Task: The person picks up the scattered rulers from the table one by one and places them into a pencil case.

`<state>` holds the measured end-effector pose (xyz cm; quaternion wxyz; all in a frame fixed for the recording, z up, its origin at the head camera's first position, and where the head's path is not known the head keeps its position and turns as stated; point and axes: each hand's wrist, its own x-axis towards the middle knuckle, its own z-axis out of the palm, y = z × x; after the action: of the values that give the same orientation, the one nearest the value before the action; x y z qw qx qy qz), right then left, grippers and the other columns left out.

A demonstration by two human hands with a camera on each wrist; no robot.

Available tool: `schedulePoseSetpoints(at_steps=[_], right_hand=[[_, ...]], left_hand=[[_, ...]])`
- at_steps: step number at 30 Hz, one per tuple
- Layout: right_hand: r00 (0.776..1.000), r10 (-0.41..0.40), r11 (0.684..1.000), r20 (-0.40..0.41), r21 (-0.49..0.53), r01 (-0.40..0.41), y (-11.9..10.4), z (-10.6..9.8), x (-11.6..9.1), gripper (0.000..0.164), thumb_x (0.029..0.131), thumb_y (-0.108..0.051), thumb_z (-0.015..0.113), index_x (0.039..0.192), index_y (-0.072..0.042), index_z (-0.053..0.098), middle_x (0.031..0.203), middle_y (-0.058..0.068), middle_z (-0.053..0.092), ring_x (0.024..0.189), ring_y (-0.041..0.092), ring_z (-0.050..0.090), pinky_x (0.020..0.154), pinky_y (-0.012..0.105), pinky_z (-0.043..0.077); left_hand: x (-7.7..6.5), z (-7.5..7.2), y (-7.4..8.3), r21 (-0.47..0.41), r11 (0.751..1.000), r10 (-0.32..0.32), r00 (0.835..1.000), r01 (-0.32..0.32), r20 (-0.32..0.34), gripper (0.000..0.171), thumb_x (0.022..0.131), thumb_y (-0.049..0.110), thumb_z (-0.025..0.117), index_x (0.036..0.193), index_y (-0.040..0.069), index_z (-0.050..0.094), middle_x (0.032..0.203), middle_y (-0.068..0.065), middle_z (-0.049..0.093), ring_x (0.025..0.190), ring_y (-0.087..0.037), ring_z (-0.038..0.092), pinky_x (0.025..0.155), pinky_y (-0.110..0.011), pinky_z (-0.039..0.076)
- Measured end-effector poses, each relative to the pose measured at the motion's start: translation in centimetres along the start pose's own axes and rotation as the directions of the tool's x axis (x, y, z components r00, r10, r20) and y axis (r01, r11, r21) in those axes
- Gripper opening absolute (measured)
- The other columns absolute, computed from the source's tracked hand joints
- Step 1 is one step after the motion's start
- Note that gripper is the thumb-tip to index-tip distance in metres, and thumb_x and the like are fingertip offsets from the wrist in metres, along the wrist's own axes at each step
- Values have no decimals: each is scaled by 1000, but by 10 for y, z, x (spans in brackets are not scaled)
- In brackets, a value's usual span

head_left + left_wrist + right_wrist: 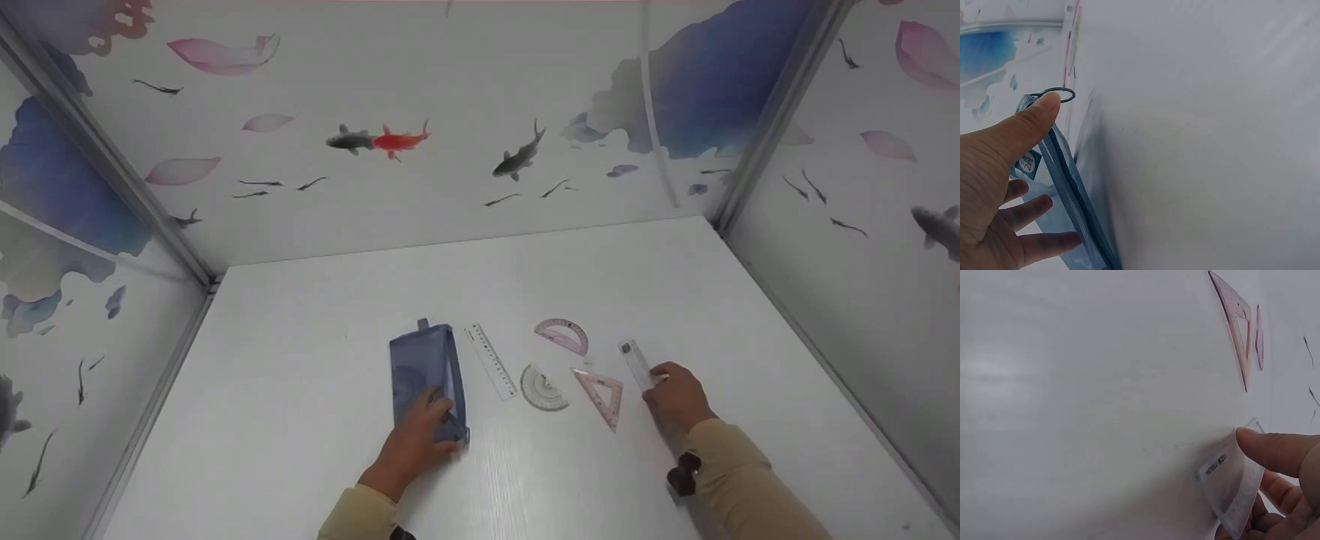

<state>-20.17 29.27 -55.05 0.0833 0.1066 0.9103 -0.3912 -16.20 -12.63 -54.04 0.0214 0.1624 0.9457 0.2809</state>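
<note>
My left hand (pixel 415 442) holds a blue mesh pencil case (pixel 420 360) by its near end. In the left wrist view, the thumb lies at a dark zipper-pull ring (pixel 1061 90), with the other fingers spread against the case's side. On the right, my right hand (pixel 679 397) pinches a clear plastic ruler (pixel 634 358), a flat strip with dark print at its far end. From the right wrist, the thumb presses on one face of this tilted ruler (pixel 1230 481), fingers behind it. The hand covers its near end.
Between the hands lie a second clear ruler (pixel 491 361), a clear protractor (pixel 541 390), a pink protractor (pixel 564 335) and a pink set square (pixel 611 394). White walls (pixel 450 214) printed with fish and petals enclose the white table (pixel 285 390) at the back and sides.
</note>
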Motion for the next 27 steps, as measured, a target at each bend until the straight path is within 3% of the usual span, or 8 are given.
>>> schedulePoseSetpoints(at_steps=[5, 15, 27], right_hand=[[1000, 8, 1000, 23, 0, -8, -2, -1, 0, 43, 90, -6, 56, 129, 9, 46, 124, 33, 53, 105, 40, 56, 87, 49, 50], [999, 10, 999, 39, 48, -12, -1, -3, 2, 44, 87, -4, 58, 127, 11, 48, 115, 32, 57, 94, 32, 60, 76, 39, 52], [999, 43, 990, 32, 130, -47, -3, -8, 5, 49, 88, -5, 61, 131, 11, 45, 118, 32, 56, 103, 37, 57, 85, 42, 51]], left_hand=[[0, 0, 0, -2, 1000, 10, 1000, -10, -4, 55, 74, 25, 83, 119, 14, 53, 145, -25, 37, 128, -48, 43, 94, -56, 47], [-1, 1, -2, 2, 999, 42, 999, -42, -17, 56, 73, 23, 83, 119, 12, 54, 143, -27, 39, 127, -49, 44, 94, -56, 47], [0, 3, -4, -1, 999, 47, 999, -47, -22, 57, 73, 22, 83, 120, 11, 54, 144, -28, 39, 128, -49, 43, 96, -57, 45]])
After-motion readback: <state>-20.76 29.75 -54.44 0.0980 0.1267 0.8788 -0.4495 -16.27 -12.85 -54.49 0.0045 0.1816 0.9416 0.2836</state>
